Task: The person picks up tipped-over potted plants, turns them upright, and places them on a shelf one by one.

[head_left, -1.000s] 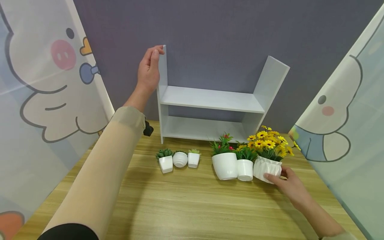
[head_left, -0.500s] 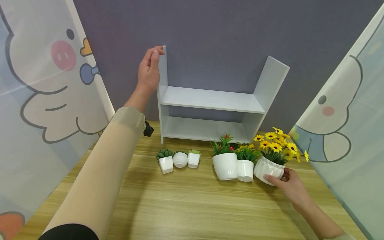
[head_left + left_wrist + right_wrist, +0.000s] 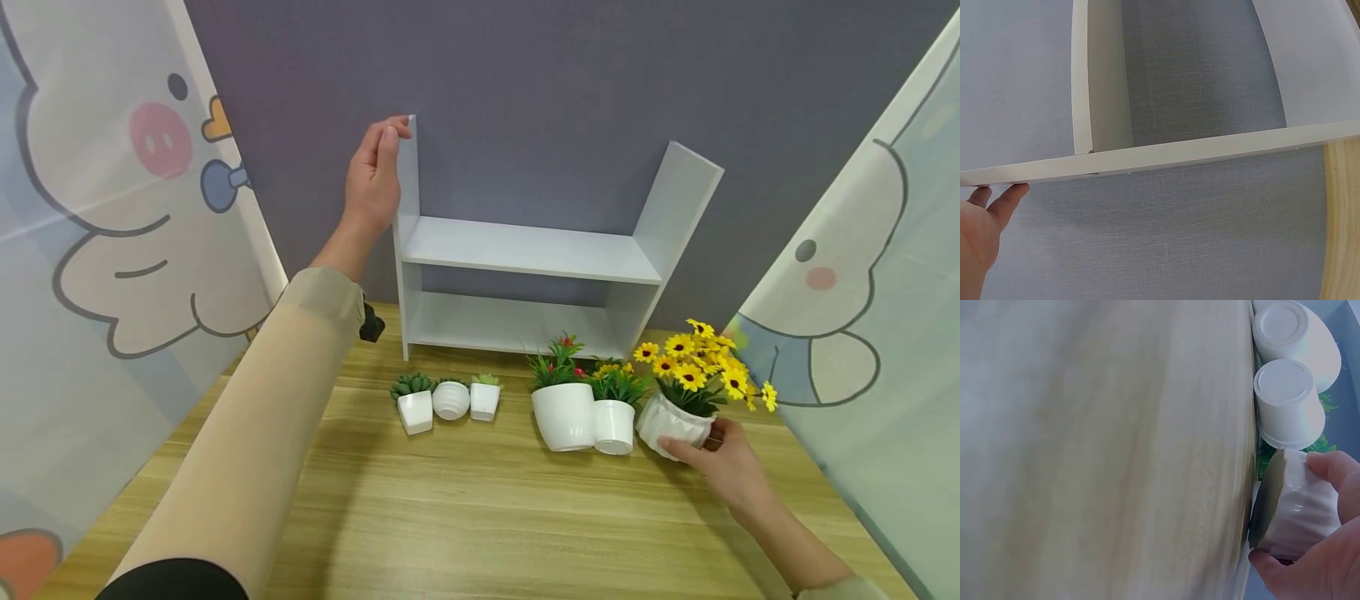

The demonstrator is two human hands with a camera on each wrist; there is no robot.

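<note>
My right hand holds the crinkled white pot of yellow artificial flowers, thumb on its near side and fingers round its right. In the right wrist view, thumb and fingers span that pot, its dark base facing left. Left of it are a small white pot with green leaves and a larger white pot with red flowers. High on the left, my left hand touches the top of the white shelf's left side panel; the left wrist view shows fingertips against that panel.
Three small potted succulents, a square one, a round one and another square one, lie before the shelf. All stand on a wooden table. A grey wall rises behind, with cartoon-printed panels on both sides.
The yellow flowers have swung right and the pot has shifted slightly right with my right hand round it. My left hand and the shelf have kept their place.
</note>
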